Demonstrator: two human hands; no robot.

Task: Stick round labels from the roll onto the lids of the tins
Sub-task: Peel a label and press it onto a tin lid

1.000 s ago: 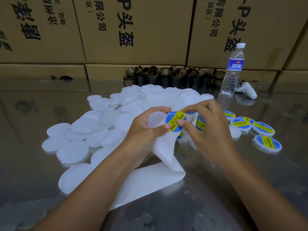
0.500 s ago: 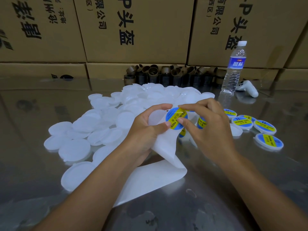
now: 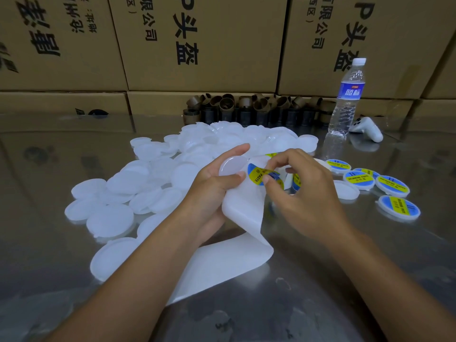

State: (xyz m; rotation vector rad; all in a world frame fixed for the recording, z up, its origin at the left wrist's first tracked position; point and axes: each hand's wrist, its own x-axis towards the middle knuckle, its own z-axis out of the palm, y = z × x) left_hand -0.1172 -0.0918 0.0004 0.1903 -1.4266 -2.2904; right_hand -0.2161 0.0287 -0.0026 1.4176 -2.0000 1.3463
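Observation:
My left hand (image 3: 212,191) grips a blank white lid (image 3: 230,165) together with the white backing strip (image 3: 243,211) of the label roll. My right hand (image 3: 298,193) pinches a round blue-and-yellow label (image 3: 256,174) at the strip's top edge, half lifted off it. More labels on the roll (image 3: 296,180) show behind my right fingers. The used backing (image 3: 222,265) trails down onto the table. A heap of blank white lids (image 3: 153,183) lies to the left and behind. Several labelled lids (image 3: 393,185) lie to the right.
The table (image 3: 320,304) is shiny metal. A water bottle (image 3: 346,97) and a white controller (image 3: 367,130) stand at the back right. Brown cardboard roll cores (image 3: 249,109) line the back edge below stacked cardboard boxes (image 3: 197,43).
The label has come partly off the backing and bends under my right fingers. The blank lid in my left hand now shows beside it.

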